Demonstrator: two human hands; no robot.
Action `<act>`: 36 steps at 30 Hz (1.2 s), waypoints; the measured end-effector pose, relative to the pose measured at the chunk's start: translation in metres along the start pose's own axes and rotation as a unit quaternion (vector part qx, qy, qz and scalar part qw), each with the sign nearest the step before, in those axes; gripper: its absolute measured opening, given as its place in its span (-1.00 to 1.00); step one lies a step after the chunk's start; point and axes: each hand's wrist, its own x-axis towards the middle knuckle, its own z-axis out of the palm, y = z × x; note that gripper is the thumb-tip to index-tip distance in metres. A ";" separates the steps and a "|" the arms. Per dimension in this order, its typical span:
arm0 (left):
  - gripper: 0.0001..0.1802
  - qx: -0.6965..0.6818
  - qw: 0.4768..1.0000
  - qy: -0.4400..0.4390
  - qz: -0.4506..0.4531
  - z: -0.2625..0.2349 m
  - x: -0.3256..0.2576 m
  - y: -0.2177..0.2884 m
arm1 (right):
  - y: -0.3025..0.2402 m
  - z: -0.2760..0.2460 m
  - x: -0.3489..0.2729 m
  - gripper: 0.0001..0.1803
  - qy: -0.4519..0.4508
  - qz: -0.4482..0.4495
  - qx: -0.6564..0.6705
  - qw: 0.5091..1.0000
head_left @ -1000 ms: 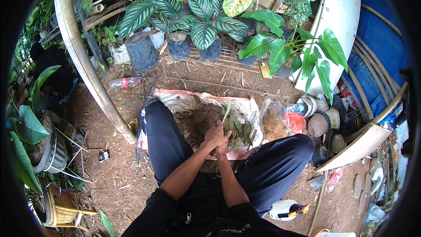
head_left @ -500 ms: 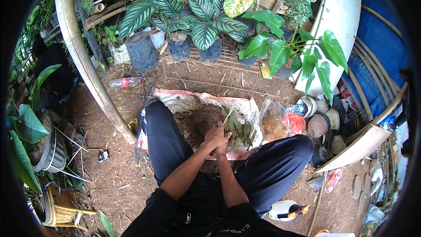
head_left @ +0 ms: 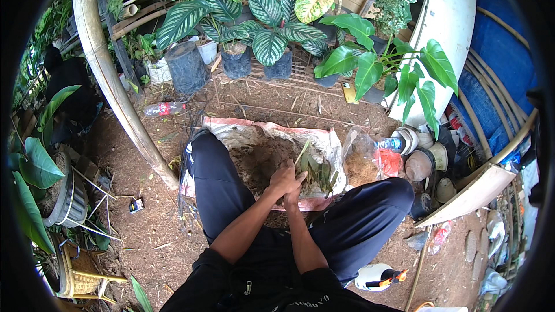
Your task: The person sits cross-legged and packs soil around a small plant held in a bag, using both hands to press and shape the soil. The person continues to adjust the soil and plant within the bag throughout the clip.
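Observation:
I sit on the ground with my legs spread around a flattened white sack (head_left: 335,141) that carries a heap of dark soil (head_left: 260,159). My left hand (head_left: 283,178) and my right hand (head_left: 293,196) are pressed together over the soil, the left lying on top of the right. Both close around the base of a small plant (head_left: 317,167) with narrow green leaves that stick up just right of my hands. What lies under my palms is hidden.
Potted striped-leaf plants (head_left: 269,37) stand in a row behind the sack. A thick bamboo pole (head_left: 110,75) leans at left. A clear bag of fibre (head_left: 361,164), stacked pots (head_left: 419,164), a plastic bottle (head_left: 165,108) and a white spray bottle (head_left: 376,277) lie around.

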 end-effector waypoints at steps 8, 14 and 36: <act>-0.13 -0.084 0.995 0.036 -0.051 -0.009 0.001 0.005 | 0.004 -0.006 0.004 -0.54 -0.029 -0.047 -0.082 0.995; 0.00 -0.172 0.979 0.082 -0.077 -0.007 0.003 0.003 | -0.019 0.015 -0.002 -0.57 -0.076 -0.153 -0.226 0.959; -0.23 -0.174 0.976 0.114 -0.059 -0.002 0.006 -0.004 | -0.052 0.038 -0.016 -0.49 -0.048 -0.099 -0.303 0.947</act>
